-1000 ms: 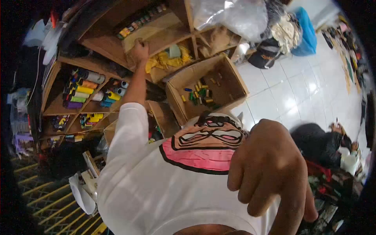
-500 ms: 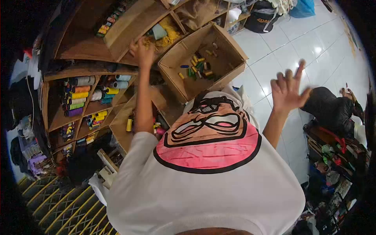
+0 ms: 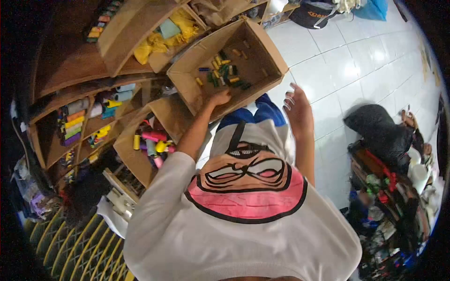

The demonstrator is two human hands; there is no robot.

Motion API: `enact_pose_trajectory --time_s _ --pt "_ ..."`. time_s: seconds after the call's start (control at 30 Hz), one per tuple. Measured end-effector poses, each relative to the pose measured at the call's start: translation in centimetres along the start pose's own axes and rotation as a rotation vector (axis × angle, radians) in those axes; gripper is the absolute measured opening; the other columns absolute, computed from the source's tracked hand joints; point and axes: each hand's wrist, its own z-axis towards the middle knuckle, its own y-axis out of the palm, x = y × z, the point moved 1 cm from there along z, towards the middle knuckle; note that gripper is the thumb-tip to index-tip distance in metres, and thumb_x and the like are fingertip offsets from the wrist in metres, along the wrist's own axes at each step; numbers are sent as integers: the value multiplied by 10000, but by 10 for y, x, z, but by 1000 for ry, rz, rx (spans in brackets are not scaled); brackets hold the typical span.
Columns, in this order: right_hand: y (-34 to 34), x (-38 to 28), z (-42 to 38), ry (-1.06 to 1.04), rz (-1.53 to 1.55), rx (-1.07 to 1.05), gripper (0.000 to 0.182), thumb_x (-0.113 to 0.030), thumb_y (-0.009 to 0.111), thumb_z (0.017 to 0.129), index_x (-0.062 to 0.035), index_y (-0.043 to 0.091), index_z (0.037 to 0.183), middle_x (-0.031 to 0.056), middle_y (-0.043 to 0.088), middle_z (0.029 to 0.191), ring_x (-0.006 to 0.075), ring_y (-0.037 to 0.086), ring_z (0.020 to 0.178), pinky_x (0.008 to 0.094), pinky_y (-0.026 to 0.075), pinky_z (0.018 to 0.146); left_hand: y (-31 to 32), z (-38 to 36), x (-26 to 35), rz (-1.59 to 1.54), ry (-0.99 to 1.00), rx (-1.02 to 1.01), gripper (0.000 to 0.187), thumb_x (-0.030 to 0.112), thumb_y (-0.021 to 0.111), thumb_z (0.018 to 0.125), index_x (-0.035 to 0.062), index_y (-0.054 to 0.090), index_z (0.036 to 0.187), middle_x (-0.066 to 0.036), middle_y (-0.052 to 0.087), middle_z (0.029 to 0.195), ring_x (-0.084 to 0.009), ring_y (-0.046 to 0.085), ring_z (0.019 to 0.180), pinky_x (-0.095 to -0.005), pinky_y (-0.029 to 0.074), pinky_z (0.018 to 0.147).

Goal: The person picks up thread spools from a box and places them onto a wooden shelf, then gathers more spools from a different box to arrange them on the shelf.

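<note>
One large carton [image 3: 185, 89] served as the landmark, and I viewed it from above through the head camera. More than ten small thread spools [image 3: 216, 75] lay scattered on its floor, mostly yellow and dark green; I counted one blue spool [image 3: 204, 69] among them, toward the carton's left side. Two hands were in view. My left arm ran up and rightward over the carton's near-left corner, and my left hand [image 3: 220, 97] was lowered at the inner side of the near wall, narrow, its fingers curled in; whether it held a spool I could not tell. My right forearm rose nearly upright, and my right hand [image 3: 298, 105] was outside the carton, near its right corner, loosely open with the fingers bent. Left of and nearer than the carton was one smaller box [image 3: 129, 152] of larger spools, several in pink and yellow. Farther left, a wooden shelf [image 3: 49, 143] bore at least five thread cones [image 3: 72, 122] in one stack. Yellow cloth [image 3: 183, 23] lay in a compartment beyond the carton's left side, and one black bag [image 3: 372, 124] rested well to its right.
</note>
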Motion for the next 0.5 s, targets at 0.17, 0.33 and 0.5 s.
enact_pose_trajectory --time_s 0.17,0.33,0.5 --pt "-37 24 -7 48 -326 -111 400 -229 515 964 -63 447 1322 46 550 972 117 474 811 261 403 764 22 48 2 -76 -277 429 431 302 520 934 52 529 1285 -199 602 1190 -287 592 1049 -407 469 882" --pt "-51 9 -2 100 -426 -240 456 -241 529 978 -58 408 1377 73 578 1079 145 523 890 267 419 797 25 95 4 -510 -320 683 417 287 520 944 51 524 1287 -216 588 1214 -300 581 1084 -414 462 908" --pt "-67 -10 7 58 -481 -213 451 -233 528 984 -70 400 1384 86 574 1111 146 518 921 281 413 831 27 129 8 -875 -425 746 434 261 511 958 61 473 1342 -230 545 1280 -307 552 1143 -425 448 939"
